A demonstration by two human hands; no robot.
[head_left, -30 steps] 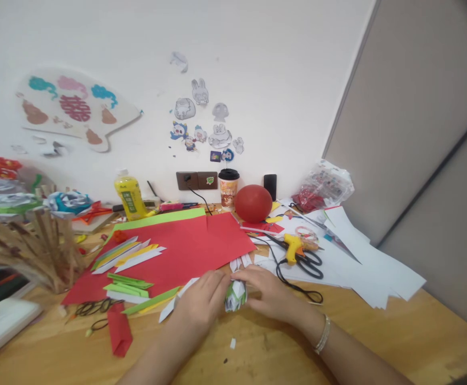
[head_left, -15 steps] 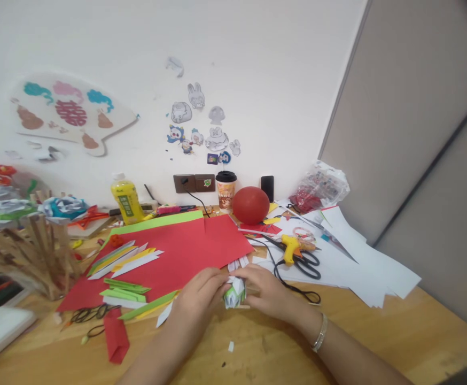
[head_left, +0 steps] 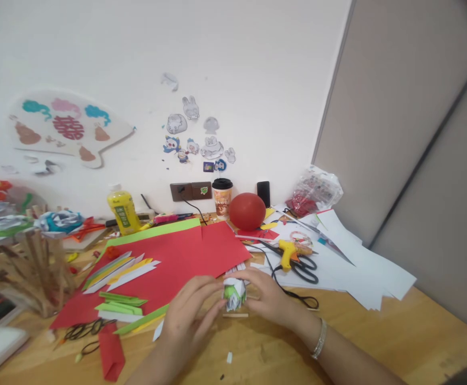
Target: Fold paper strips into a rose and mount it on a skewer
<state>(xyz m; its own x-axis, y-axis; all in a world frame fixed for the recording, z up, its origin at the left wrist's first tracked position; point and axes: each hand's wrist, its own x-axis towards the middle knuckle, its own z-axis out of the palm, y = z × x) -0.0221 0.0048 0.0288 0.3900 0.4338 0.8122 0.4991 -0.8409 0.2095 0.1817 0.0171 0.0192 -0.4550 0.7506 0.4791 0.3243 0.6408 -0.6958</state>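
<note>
Two bare hands meet over the near part of the wooden table (head_left: 297,347), with a small green-and-white folded paper piece (head_left: 234,294) between them. The right hand (head_left: 267,297) grips it, index finger reaching over its far edge and thumb against its right side. The left hand (head_left: 191,315) is partly open, thumb and index finger parted at the piece's left side; whether both fingertips touch it is hard to tell.

Just in front of the folded paper piece, on the wearer's side, lies a short thin stick (head_left: 235,315), and nearer the wearer a white paper scrap (head_left: 229,357). Beyond the left hand, folded white and yellow paper strips (head_left: 123,271) lie on a large red paper sheet (head_left: 185,251), with folded green strips (head_left: 121,303) at its near edge.

Past the right hand, a yellow glue gun (head_left: 287,254) rests by black-handled scissors (head_left: 305,268), over white paper sheets (head_left: 365,264). Farther back, a red balloon (head_left: 247,211) sits just beside a black-lidded paper cup (head_left: 222,199).
</note>
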